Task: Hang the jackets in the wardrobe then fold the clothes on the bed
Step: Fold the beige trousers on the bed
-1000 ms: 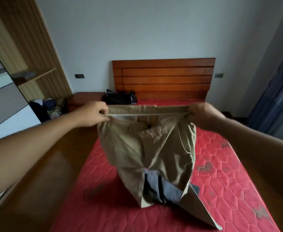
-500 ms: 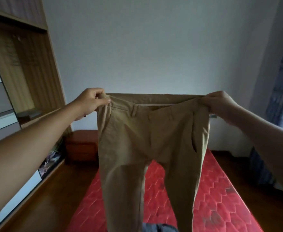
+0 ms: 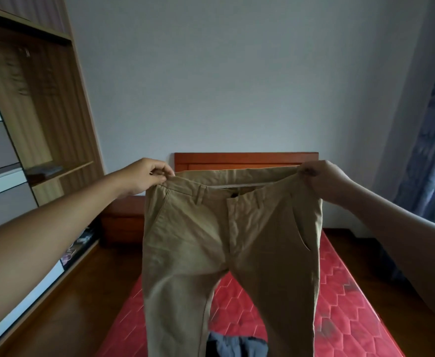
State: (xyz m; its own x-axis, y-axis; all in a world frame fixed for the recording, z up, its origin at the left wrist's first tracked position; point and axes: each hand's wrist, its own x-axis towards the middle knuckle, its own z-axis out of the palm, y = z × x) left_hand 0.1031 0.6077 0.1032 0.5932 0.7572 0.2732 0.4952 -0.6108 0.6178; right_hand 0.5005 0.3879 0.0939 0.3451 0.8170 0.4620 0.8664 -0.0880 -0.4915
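- A person holds up a pair of tan trousers [image 3: 226,243] by the waistband, seen from their own eye level, both bare arms stretched forward.
- The left hand [image 3: 147,176] pinches the left corner of the waistband between curled fingers and thumb.
- The right hand [image 3: 322,176] grips the right corner of the waistband, fingers curled round the cloth.
- The trousers hang in the air, front facing the viewer, waistband pulled wide and level, both legs dropping out of the bottom of the view.
- Below them lies a bed with a red quilted mattress [image 3: 340,300] and a reddish wooden headboard [image 3: 237,158] against a pale wall.
- A dark grey garment [image 3: 234,346] lies crumpled on the mattress between the trouser legs.
- A wooden wardrobe [image 3: 39,112] with open shelves stands along the left.
- A blue curtain [image 3: 432,130] hangs at the right.
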